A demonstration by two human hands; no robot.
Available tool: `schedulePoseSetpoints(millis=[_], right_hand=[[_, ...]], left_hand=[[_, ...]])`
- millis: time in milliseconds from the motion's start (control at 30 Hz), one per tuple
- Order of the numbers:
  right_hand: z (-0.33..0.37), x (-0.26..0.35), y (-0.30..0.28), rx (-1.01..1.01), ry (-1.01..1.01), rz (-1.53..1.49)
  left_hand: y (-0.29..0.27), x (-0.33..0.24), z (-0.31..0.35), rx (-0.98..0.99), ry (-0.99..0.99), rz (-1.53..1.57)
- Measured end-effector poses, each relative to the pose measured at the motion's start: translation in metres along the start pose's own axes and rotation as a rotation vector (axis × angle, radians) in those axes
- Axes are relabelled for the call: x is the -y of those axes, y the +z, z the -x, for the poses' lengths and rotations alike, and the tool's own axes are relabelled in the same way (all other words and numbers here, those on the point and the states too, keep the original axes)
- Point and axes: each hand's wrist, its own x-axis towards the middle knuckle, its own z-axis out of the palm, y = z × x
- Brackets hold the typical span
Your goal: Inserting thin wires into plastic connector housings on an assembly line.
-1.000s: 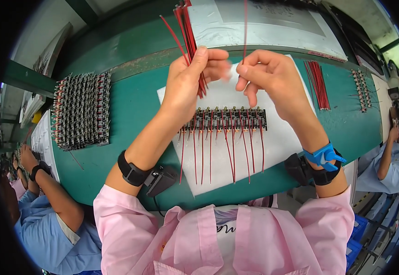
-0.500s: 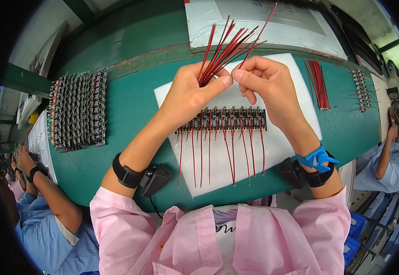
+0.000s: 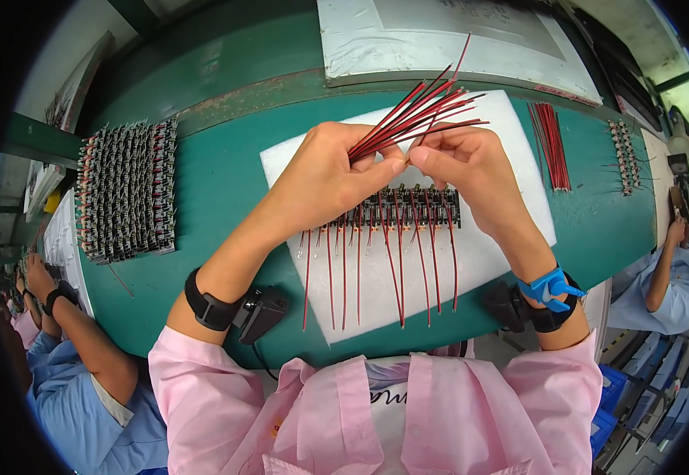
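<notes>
A bundle of red and black wires (image 3: 420, 113) is gripped in my left hand (image 3: 330, 176), fanning out up and to the right. My right hand (image 3: 465, 165) pinches a single red wire (image 3: 462, 57) close to its lower end, fingertips almost meeting those of the left hand. Just below both hands lies a row of small black circuit boards (image 3: 408, 207), partly covered by my left hand. Several red wires hang from the row toward me, over a white foam sheet (image 3: 511, 214).
A large block of stacked circuit boards (image 3: 128, 194) stands on the green table (image 3: 226, 170) at left. To the right lie another wire bundle (image 3: 550, 146) and a strip of small boards (image 3: 625, 157). A white panel (image 3: 455, 47) is behind. Co-workers sit on both sides.
Both hands have come slightly down toward the board row. The wire bundle has tilted further to the right, and the single wire in my right hand has dropped lower.
</notes>
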Motion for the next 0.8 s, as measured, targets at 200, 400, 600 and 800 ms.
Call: schedulePoseSetpoints(millis=[200, 400, 600, 800], right_hand=[[0.000, -0.003, 0.002, -0.013, -0.028, 0.016], [0.005, -0.007, -0.006, -0.042, -0.135, 0.176], [0.011, -0.028, -0.047, -0.014, -0.150, 0.422], [0.017, -0.037, -0.048, -0.019, -0.137, 0.526]], left_hand=[[0.000, 0.002, 0.000, 0.006, -0.009, -0.010], [0.000, -0.001, -0.001, -0.002, -0.019, -0.043], [-0.003, -0.005, -0.002, -0.070, 0.014, -0.010], [-0.003, -0.004, -0.001, -0.075, -0.017, -0.026]])
